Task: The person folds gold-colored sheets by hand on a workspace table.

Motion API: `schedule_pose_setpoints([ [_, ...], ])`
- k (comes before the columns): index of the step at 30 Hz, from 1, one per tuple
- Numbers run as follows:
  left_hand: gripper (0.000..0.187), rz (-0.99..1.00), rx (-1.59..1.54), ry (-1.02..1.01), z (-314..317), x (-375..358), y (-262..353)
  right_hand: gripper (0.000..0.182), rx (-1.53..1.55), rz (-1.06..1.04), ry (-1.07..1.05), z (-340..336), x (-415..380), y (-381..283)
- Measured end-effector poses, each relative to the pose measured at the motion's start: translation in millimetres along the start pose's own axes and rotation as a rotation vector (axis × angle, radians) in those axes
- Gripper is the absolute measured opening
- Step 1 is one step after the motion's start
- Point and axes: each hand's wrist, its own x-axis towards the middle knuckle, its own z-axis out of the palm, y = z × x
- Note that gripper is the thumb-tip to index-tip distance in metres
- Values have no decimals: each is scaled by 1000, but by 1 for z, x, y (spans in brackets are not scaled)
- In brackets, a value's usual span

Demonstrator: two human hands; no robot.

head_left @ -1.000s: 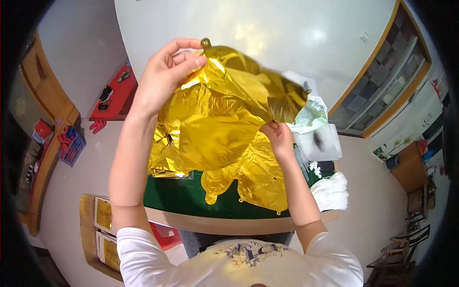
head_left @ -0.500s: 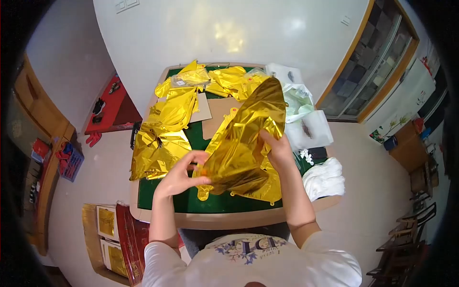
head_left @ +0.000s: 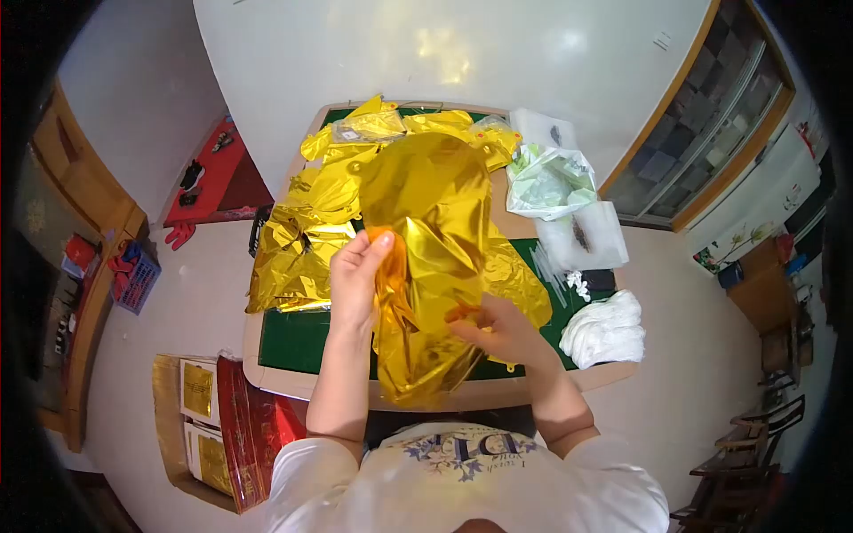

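A large gold foil balloon, flat and creased, is held up in front of me over the table. My left hand pinches its left edge, the thumb lying on top of the foil. At its lower right side, my right hand has its fingers curled at the foil, with an orange reflection beside the fingertips. Another flat piece of gold foil lies on the table behind the right hand. More gold foil balloons are piled at the left.
The green-topped table also bears a clear plastic packet, a pale plastic bag, white foam sheets, a black item and a white thread bundle. An open carton stands on the floor at left.
The gold foil balloon has turned more upright and spread out facing me. My left hand has moved up and right along it; my right hand has come down to its lower right side.
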Motion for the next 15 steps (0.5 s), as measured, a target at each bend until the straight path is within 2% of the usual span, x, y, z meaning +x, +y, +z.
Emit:
schedule_pose_setpoints([
  [1, 12, 0, 2, 4, -2, 3, 1, 24, -122, 124, -74, -2, -3, -1],
  [2, 13, 34, -57, 36, -4, 7, 0, 24, -121, 123, -78, 0, -4, 10],
  [4, 15, 75, -137, 91, -13, 16, 1, 27, -133, -189, -161, 7, -6, 42],
  [5, 18, 114, -127, 103, -18, 22, -1, 27, -130, -186, -167, 8, -10, 47],
  [8, 16, 167, -68, 184, -25, 34, 4, 25, -125, -86, -220, 4, -23, 59],
  [10, 14, 135, 51, 206, -41, 41, 5, 27, -36, 116, -201, -3, -29, 63],
  [11, 12, 107, 166, 217, -49, 44, 2, 27, -25, 129, -206, -6, -32, 64],
  [13, 12, 121, 170, 229, -57, 55, -11, 26, 58, 203, -135, -15, -36, 64],
  [15, 13, 56, 177, 199, -62, 59, -21, 23, 67, 231, -167, -22, -41, 81],
])
